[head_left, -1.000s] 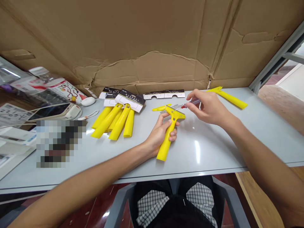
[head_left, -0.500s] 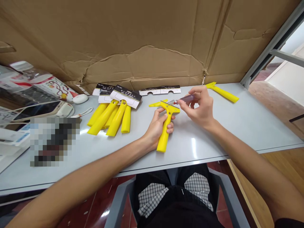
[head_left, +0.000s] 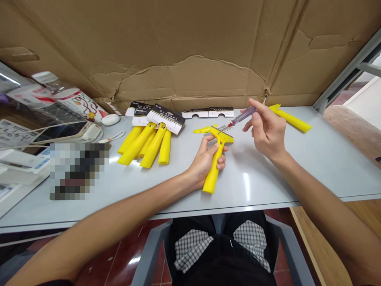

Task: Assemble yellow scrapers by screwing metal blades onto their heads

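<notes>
One T-shaped scraper (head_left: 212, 178) of smooth yellow plastic, with a flared tubular handle and a thin metal edge along its head. Slants over the middle of a glossy pale-grey tabletop (head_left: 253, 182), lower end pointing to the near side, neck wrapped by the closed fingers of the left hand (head_left: 203, 161). To the right, a slender screwdriver (head_left: 244, 115) with translucent purple handle and red collar, held in the bent fingers of the right hand (head_left: 269, 133); tip close to the scraper's head, contact too small to tell. Just beyond, a flat pointed yellow plastic piece (head_left: 204, 130). Farther left, hollow yellow handles (head_left: 151, 151) heaped under glossy black-and-white cards (head_left: 166, 119). Along the far side, creased brown cardboard (head_left: 190, 35).
</notes>
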`<state>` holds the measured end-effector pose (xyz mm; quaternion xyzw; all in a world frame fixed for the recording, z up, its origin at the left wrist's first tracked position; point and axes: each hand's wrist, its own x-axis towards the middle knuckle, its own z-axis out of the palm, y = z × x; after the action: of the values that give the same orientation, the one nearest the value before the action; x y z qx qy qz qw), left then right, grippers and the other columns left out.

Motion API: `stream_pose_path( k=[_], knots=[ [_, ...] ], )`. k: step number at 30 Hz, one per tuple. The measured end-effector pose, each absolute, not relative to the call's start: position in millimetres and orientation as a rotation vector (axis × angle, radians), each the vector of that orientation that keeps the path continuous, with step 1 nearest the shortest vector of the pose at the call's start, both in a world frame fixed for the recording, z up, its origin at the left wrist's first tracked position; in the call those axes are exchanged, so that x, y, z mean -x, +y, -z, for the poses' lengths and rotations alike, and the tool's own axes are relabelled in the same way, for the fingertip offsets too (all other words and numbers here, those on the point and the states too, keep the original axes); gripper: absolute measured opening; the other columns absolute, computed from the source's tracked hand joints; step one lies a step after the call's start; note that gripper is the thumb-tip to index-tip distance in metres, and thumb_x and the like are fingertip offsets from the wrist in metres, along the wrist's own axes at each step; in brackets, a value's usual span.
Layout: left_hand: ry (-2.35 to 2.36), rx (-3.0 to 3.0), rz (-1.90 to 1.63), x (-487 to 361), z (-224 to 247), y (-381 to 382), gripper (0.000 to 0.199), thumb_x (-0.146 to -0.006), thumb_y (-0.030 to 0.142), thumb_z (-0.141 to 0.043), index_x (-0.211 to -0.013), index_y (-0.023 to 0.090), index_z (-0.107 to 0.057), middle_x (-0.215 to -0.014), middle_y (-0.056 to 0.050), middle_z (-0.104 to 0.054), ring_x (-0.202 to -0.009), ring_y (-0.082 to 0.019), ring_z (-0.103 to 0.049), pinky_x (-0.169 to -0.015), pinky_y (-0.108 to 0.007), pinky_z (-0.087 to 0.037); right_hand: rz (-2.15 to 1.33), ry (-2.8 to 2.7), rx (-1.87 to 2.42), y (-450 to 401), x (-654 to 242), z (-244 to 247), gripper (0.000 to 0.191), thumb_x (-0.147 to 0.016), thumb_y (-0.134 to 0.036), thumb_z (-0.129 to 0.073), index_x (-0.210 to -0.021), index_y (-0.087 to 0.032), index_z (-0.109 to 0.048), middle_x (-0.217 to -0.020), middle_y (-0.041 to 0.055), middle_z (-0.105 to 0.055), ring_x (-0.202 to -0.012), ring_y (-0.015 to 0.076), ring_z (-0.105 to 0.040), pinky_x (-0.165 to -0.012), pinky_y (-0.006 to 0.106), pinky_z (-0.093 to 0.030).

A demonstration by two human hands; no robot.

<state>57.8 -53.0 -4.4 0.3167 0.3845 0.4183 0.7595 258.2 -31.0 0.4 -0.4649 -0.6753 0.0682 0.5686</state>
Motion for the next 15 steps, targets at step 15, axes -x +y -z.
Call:
stream_pose_path(
  k=[15],
  knots=[
    [0.791, -0.687, -0.901, -56.5, 9.8, -52.5, 0.023, -0.107, 0.016, -0.047, -0.127, 0.027, -0.044, -0.093, -0.004, -0.065, -0.05, -0.007, -0.05, -0.045, -0.017, -0.037, -0.093, -1.591, 1.047, -33.4, -257.8, -6.1, 0.027, -0.108, -0.048, -0.049, -0.115, -0.028, -0.065, -0.07, -0.0005, -0.067, -0.058, 0.0188, -0.069, -0.054, 0.034, -0.052]
  ],
)
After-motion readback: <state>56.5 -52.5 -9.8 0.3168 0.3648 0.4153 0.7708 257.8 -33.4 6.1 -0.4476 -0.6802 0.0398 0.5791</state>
